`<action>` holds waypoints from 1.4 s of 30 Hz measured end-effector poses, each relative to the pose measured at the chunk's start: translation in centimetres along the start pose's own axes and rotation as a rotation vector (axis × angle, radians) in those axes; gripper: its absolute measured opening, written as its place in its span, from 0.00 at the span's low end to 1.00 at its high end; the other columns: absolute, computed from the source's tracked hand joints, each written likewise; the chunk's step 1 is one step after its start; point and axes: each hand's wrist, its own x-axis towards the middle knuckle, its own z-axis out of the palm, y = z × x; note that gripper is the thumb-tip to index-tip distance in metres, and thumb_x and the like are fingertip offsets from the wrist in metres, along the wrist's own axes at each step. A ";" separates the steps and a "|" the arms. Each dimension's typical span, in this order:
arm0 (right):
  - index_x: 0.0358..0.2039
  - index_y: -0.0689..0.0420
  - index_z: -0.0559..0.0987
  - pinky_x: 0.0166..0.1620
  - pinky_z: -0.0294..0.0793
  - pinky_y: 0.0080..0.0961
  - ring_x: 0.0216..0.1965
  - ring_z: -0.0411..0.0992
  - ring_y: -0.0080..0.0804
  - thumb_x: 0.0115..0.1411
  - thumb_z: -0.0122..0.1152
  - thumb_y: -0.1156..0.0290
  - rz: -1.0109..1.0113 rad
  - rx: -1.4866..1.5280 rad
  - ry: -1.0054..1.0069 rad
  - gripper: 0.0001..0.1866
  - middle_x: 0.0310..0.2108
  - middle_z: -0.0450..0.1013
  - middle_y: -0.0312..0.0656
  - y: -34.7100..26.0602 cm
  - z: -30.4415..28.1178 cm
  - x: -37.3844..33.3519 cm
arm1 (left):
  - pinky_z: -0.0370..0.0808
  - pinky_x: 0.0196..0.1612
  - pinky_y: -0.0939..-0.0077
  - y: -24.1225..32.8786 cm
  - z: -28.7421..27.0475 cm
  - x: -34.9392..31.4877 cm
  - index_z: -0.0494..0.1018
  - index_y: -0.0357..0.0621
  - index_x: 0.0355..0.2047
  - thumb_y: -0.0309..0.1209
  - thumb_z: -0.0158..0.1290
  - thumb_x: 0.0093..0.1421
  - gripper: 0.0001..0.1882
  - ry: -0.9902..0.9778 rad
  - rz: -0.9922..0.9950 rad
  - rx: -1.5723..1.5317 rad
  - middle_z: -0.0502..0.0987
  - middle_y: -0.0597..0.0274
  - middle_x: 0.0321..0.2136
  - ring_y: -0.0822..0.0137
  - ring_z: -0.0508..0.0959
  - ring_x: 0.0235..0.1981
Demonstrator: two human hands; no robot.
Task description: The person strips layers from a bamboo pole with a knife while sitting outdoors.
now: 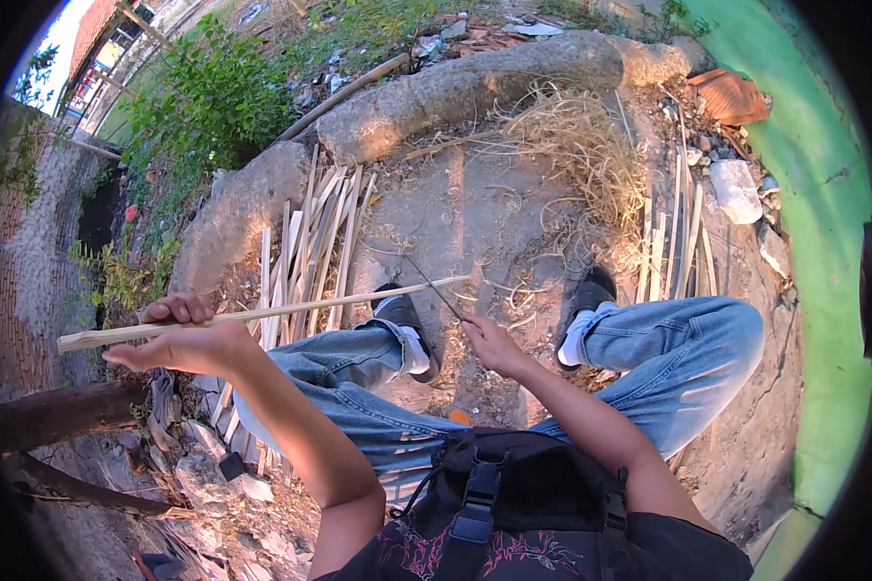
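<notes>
A long pale bamboo strip lies across my lap area, thick at its left end and thin at the right. My left hand grips it near the thick end, palm beneath and fingers curled over. In my right hand is a knife with a narrow dark blade, its handle hidden by the fingers. The blade crosses the strip close to the thin tip; whether the two touch I cannot tell. A bundle of cut bamboo strips lies on the ground beyond the held strip, beside my left shoe.
Curly shavings are heaped ahead on the concrete floor. More strips lie at the right, near a green wall and a white block. A low rough concrete ledge curves across the far side. A log is at left.
</notes>
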 end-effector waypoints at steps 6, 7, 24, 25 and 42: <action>0.54 0.58 0.70 0.43 0.70 0.39 0.39 0.73 0.56 0.66 0.42 0.56 0.117 -0.182 0.078 0.23 0.37 0.74 0.59 2.2 -1.1 0.8 | 0.55 0.19 0.82 0.0 0.6 0.3 0.63 0.47 0.22 0.61 0.42 0.61 0.29 0.001 -0.045 0.000 0.59 0.68 0.14 0.74 0.59 0.15; 0.54 0.57 0.70 0.43 0.70 0.39 0.39 0.72 0.58 0.66 0.42 0.56 0.108 -0.170 0.087 0.23 0.37 0.74 0.60 2.3 -1.2 0.9 | 0.57 0.21 0.81 -0.1 0.5 0.3 0.62 0.45 0.23 0.61 0.40 0.60 0.29 -0.055 -0.062 -0.016 0.60 0.67 0.16 0.73 0.60 0.17; 0.50 0.59 0.73 0.39 0.70 0.44 0.33 0.73 0.56 0.67 0.39 0.57 -0.065 -0.008 0.098 0.22 0.29 0.74 0.58 -1.0 -0.5 0.1 | 0.51 0.18 0.80 -0.3 -0.5 0.9 0.59 0.48 0.21 0.61 0.37 0.62 0.29 -0.141 -0.025 0.049 0.52 0.72 0.14 0.77 0.53 0.15; 0.45 0.61 0.74 0.37 0.70 0.40 0.31 0.74 0.51 0.67 0.39 0.57 0.017 -0.071 0.101 0.22 0.25 0.73 0.56 1.4 -1.2 0.7 | 0.51 0.18 0.80 -0.4 -0.5 1.0 0.59 0.48 0.21 0.61 0.37 0.62 0.29 -0.155 -0.044 0.029 0.51 0.72 0.14 0.77 0.53 0.15; 0.40 0.60 0.76 0.36 0.70 0.42 0.28 0.74 0.52 0.67 0.39 0.56 0.020 -0.093 0.130 0.22 0.23 0.73 0.55 3.5 0.3 1.4 | 0.51 0.18 0.79 -0.2 0.2 0.4 0.55 0.49 0.17 0.59 0.37 0.63 0.29 -0.020 0.007 0.090 0.50 0.73 0.13 0.77 0.52 0.14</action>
